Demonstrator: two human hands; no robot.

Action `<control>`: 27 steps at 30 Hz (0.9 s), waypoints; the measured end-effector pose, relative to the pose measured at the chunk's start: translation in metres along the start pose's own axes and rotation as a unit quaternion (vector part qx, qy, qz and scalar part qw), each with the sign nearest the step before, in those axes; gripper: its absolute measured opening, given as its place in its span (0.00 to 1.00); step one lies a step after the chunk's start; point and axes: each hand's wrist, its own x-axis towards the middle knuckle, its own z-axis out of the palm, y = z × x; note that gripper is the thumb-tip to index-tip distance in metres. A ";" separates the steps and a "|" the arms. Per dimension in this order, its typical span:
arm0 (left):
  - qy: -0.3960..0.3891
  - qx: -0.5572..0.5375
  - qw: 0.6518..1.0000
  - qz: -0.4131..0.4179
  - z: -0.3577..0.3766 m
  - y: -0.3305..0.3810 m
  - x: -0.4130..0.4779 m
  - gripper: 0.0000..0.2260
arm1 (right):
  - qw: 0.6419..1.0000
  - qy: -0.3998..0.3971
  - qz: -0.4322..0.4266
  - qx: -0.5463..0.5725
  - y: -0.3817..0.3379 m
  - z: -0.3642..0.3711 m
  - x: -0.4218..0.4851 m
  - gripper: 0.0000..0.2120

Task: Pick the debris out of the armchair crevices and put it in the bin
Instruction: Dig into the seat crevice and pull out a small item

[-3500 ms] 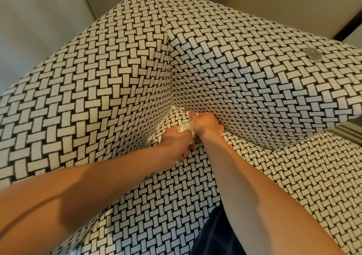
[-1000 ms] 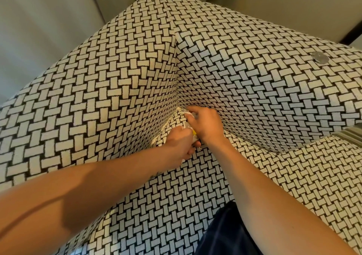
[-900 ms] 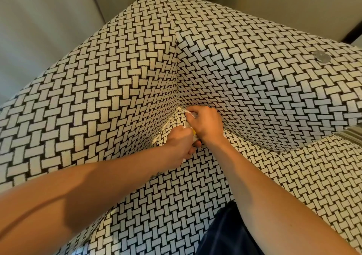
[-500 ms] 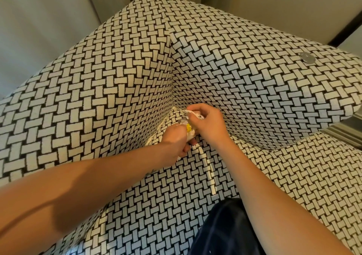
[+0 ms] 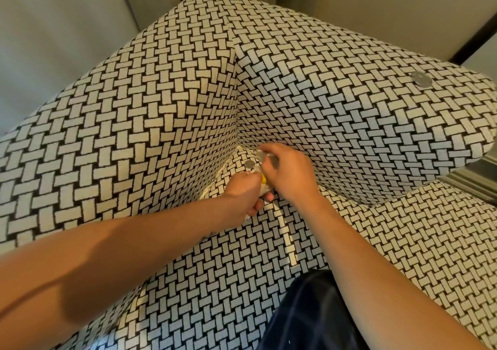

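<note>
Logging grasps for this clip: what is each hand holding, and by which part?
The left hand grips a crumpled white-and-yellow wrapper by its lower end; the right hand pinches its upper edge. Whether it is one piece cannot be told.

Soft, even light, fairly bright; the armchair [image 5: 172,113] weave looks warm cream at frame left and cooler bluish-white at frame right. A broad soft shadow darkens the left forearm [image 5: 121,263] at lower left. Wide-angle bowing curves the chair's edges toward the frame borders; the centre is sharp
</note>
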 end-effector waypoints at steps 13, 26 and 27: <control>0.016 -0.011 1.000 -0.011 0.001 0.001 -0.004 0.16 | 0.979 -0.129 -0.089 -0.131 -0.014 0.013 0.021 0.12; 0.005 -0.024 0.999 -0.033 0.001 0.004 -0.008 0.12 | 0.973 -0.075 0.068 0.209 -0.017 -0.007 0.000 0.24; 0.004 -0.029 0.999 -0.037 0.002 0.005 -0.009 0.12 | 0.965 -0.071 0.081 0.237 -0.018 -0.010 -0.002 0.24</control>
